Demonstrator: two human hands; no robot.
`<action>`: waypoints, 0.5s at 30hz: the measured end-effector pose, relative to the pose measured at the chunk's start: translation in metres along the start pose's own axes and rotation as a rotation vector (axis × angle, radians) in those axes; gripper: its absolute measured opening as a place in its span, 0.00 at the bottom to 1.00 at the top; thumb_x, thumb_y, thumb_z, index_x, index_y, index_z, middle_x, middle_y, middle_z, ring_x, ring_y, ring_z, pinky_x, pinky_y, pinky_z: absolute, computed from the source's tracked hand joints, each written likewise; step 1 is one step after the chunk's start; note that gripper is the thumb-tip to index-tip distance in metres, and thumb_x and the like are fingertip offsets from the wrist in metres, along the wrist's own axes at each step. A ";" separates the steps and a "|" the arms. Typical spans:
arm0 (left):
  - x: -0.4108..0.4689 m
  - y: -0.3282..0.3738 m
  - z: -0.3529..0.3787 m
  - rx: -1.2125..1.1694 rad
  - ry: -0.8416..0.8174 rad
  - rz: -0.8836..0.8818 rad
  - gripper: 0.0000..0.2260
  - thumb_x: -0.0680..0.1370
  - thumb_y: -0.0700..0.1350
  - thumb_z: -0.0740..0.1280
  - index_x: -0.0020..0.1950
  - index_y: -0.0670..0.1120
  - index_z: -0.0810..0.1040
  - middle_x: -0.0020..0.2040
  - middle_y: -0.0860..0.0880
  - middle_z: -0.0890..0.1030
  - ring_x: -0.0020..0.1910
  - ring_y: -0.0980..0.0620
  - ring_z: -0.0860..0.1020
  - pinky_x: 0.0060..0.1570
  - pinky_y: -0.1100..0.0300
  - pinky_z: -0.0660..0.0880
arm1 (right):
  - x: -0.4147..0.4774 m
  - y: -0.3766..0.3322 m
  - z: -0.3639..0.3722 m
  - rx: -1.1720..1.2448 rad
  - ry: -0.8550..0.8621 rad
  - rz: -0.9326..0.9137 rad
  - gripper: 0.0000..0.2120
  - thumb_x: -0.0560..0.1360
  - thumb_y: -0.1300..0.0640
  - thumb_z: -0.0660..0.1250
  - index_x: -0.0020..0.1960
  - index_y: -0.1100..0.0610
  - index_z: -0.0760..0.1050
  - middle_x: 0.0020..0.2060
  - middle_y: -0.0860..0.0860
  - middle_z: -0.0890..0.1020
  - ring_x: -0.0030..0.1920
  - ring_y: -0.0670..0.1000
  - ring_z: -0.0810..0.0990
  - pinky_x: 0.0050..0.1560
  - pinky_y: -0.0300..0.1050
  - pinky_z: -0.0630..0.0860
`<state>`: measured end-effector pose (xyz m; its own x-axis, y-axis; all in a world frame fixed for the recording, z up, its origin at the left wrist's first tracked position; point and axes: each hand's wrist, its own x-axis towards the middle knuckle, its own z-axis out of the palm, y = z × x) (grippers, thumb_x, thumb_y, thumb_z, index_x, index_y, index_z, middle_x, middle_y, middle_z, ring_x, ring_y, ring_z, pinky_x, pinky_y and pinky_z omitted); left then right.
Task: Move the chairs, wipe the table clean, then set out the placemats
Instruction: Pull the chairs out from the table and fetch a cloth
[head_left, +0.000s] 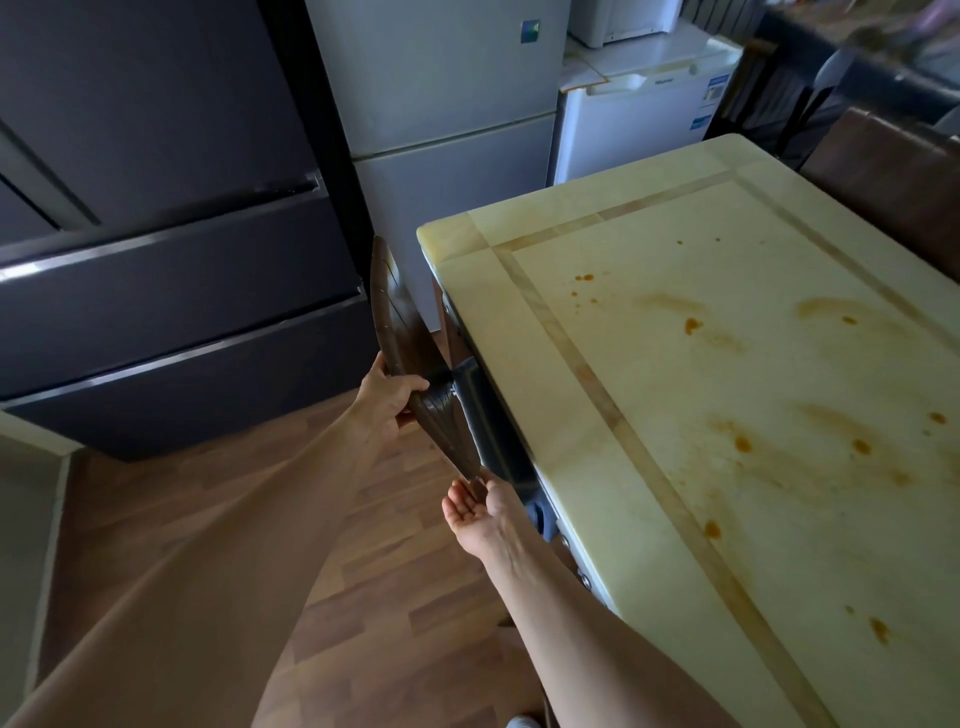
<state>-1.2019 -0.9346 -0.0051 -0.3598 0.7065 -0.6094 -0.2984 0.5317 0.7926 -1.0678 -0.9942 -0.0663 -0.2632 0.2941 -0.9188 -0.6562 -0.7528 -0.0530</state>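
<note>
A dark wooden chair (400, 317) stands pushed under the left side of a cream marble table (597, 364); only its curved backrest and a grey seat cushion (488, 421) show. My left hand (387, 397) grips the middle of the backrest's top rail. My right hand (480, 512) holds the near end of the same rail, thumb on top and palm turned up. Orange-brown stains and smears (743, 444) are spread over the tabletop. No placemats or cloth are in view.
A dark fridge (156, 260) and a grey fridge (447, 119) stand close behind the chair, with a small white fridge (634, 124) beside them. Another dark chair (883, 171) sits at the table's far side. Wooden floor (363, 545) lies below my arms.
</note>
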 end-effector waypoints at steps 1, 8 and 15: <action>-0.003 -0.002 0.002 -0.017 0.003 0.002 0.20 0.75 0.31 0.64 0.60 0.52 0.72 0.47 0.45 0.79 0.41 0.48 0.80 0.42 0.53 0.80 | -0.001 0.000 0.000 0.005 -0.009 -0.002 0.15 0.78 0.57 0.63 0.34 0.61 0.72 0.32 0.55 0.75 0.32 0.51 0.74 0.39 0.44 0.74; -0.028 -0.009 0.005 -0.031 0.022 0.016 0.18 0.76 0.32 0.63 0.61 0.50 0.72 0.47 0.47 0.79 0.41 0.50 0.80 0.39 0.59 0.78 | -0.014 -0.001 -0.004 -0.045 -0.082 -0.033 0.16 0.80 0.57 0.59 0.34 0.62 0.70 0.33 0.55 0.73 0.33 0.51 0.71 0.46 0.42 0.71; -0.079 -0.016 -0.003 0.064 -0.017 0.056 0.09 0.77 0.36 0.62 0.55 0.44 0.77 0.44 0.45 0.80 0.41 0.50 0.78 0.46 0.55 0.74 | -0.067 -0.019 -0.016 -0.439 -0.138 -0.128 0.21 0.82 0.57 0.55 0.72 0.66 0.60 0.65 0.69 0.70 0.66 0.65 0.71 0.70 0.58 0.65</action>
<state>-1.1712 -1.0000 0.0304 -0.3591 0.7433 -0.5644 -0.2208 0.5199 0.8252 -1.0263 -1.0088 -0.0095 -0.3106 0.4535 -0.8354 -0.3362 -0.8744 -0.3497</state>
